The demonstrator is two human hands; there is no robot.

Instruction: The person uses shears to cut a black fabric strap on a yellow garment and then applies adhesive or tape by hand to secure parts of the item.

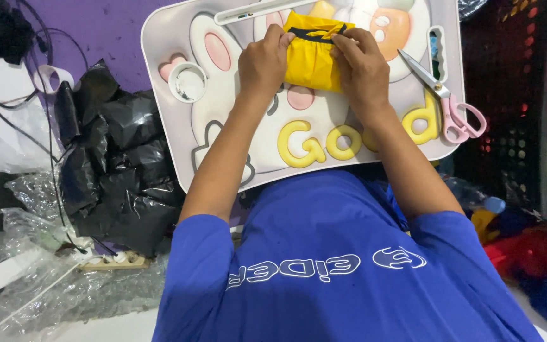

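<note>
Pale grey plastic makes up the lap tray (159,38) you are working over, a rounded slab printed with a cartoon rabbit and fat yellow letters. It rests above your blue shirt (343,266), with a purple floor at the far left and a dark perforated crate (508,95) to the right.

Your left hand (263,63) and right hand (362,69) both press down on a folded yellow cloth (311,60) near the tray's far edge, fingers curled over its two sides and gripping it. A dark band runs across the cloth's top; the hands cover both its sides.

Pink-handled scissors (447,104) lie on the tray's right side, just beside your right wrist. A white tape roll (188,82) sits to the left. Crumpled black plastic bags (118,158) and clear, crinkled film (7,253) heap up left of the tray. Cables at the upper left are too tangled to sort out.
</note>
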